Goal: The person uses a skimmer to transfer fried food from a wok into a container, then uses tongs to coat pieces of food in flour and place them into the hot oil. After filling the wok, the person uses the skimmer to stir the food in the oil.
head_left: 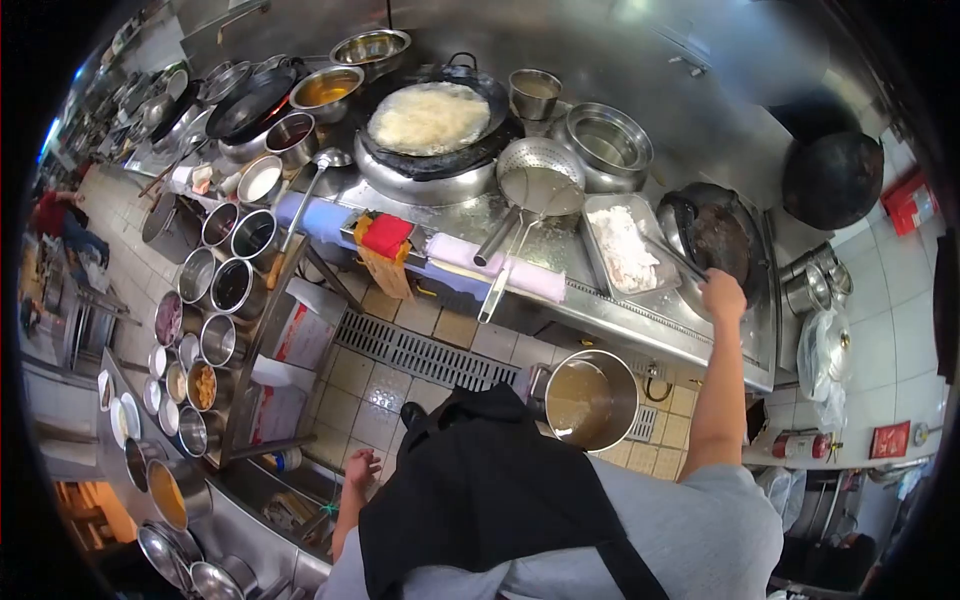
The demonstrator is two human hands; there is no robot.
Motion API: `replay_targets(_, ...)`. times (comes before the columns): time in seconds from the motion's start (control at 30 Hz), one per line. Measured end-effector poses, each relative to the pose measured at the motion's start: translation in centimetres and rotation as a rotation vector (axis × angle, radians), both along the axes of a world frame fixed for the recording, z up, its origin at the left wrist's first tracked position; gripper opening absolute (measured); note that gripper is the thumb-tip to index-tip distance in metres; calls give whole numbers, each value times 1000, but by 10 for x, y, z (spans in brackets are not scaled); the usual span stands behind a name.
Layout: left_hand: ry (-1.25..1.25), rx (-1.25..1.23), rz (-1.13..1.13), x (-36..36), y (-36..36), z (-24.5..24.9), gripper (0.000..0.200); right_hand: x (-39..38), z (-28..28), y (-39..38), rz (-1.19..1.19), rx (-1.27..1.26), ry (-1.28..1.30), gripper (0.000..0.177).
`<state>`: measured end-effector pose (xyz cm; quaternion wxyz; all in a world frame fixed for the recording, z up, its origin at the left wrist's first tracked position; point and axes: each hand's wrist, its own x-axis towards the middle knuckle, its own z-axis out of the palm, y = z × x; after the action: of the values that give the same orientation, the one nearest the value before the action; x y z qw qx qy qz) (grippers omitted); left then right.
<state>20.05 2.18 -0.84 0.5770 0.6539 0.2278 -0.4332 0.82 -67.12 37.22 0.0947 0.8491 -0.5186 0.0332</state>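
Observation:
My right hand (722, 296) is closed around a dark, long-handled tool (676, 258) at the right of the stove. The tool slants from my fist toward a metal tray (598, 262) of white, floury-looking food (632, 248). I cannot tell what kind of tool it is. Just behind my hand sits a black wok (722, 235) with dark contents. Low beside my body hangs my left hand (362, 468), empty, its fingers loosely bent and apart. A large metal pot (624, 400) with cloudy liquid stands in front of me.
Pale food fries in a big wok (490, 105) at the back. A perforated strainer (541, 165) and a wire skimmer (497, 285) lie on the counter. Several metal containers (200, 270) fill the left shelf. A floor grate (420, 350) runs below the stove. Another person (70, 220) is far left.

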Motion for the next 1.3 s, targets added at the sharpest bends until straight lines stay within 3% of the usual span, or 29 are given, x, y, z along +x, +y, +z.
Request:
replay_targets(0.1,28,-17,92,5,9,-3,26,28,49,32,-62,42,-66,30)
replay_targets(0.27,68,61,-20,11,6,23,27,117,58,40,220,90,-316,36)
replay_targets(0.3,36,4,39,10,17,-1,27,143,40,19,309,126,-368,36)
replay_targets(0.53,35,78,142,-6,40,8,27,395,-7,2,557,196,-358,35)
replay_targets(0.6,35,114,126,-15,43,13,28,451,-31,-27,381,519,-323,35)
replay_targets(0.67,15,89,150,-24,52,20,28,459,-32,-19,284,517,-286,36)
replay_targets(0.73,23,84,164,-38,64,-6,25,450,-33,-17,168,496,-260,37)
replay_targets(0.77,92,-79,167,-44,85,-42,19,430,-42,-17,267,399,-369,38)
replay_targets(0.83,107,-76,129,-53,99,-48,16,389,-59,-20,340,281,-477,38)
replay_targets(0.9,130,-69,58,-46,105,-46,14,339,-66,-20,375,423,-762,37)
replay_targets(1.0,6,-85,-156,-18,107,-41,15,252,-29,25,156,555,-946,29)
replay_targets(1.07,36,-43,-253,26,103,-40,20,186,-37,-7,184,281,-683,37)
replay_targets(1.13,58,8,-341,74,91,-39,26,136,-5,21,155,-24,-434,33)
replay_targets(1.17,53,32,-361,96,82,-40,29,112,8,31,93,-35,-423,33)
replay_targets(1.23,50,-98,-385,152,69,-54,26,90,23,39,-106,-4,-131,26)
replay_targets(1.3,-133,70,-283,173,12,5,23,64,10,24,-116,-16,-36,23)
